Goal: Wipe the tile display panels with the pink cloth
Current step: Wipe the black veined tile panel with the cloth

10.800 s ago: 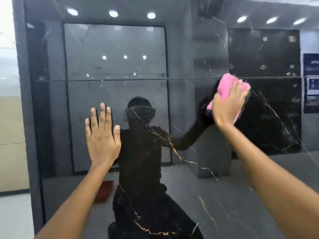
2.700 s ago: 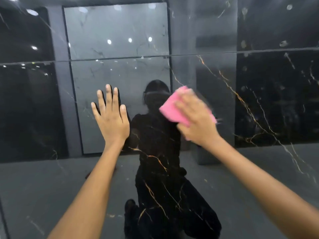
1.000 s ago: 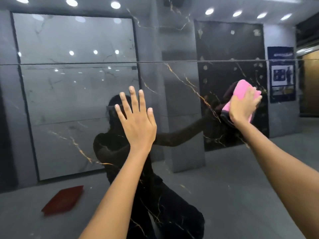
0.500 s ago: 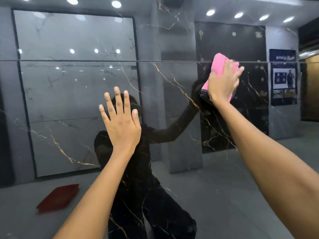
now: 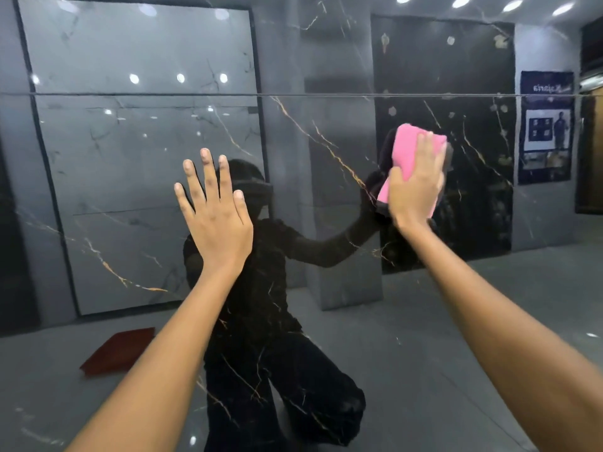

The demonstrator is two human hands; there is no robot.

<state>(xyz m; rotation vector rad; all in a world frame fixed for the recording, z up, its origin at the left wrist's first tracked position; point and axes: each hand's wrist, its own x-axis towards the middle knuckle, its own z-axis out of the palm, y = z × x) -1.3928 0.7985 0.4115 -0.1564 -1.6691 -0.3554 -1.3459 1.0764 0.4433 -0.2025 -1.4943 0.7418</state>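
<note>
My right hand (image 5: 413, 187) covers most of the pink cloth (image 5: 404, 148), so its lower part is unseen. At three o'clock, the reflected poster (image 5: 545, 125) is too blurred to read. Both my forearms run off the bottom edge.

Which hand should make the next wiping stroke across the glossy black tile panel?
Right. The right hand already presses the folded pink cloth against the glossy black tile panel. The left hand lies flat on the panel, fingers spread, holding nothing, seemingly just bracing.
</note>
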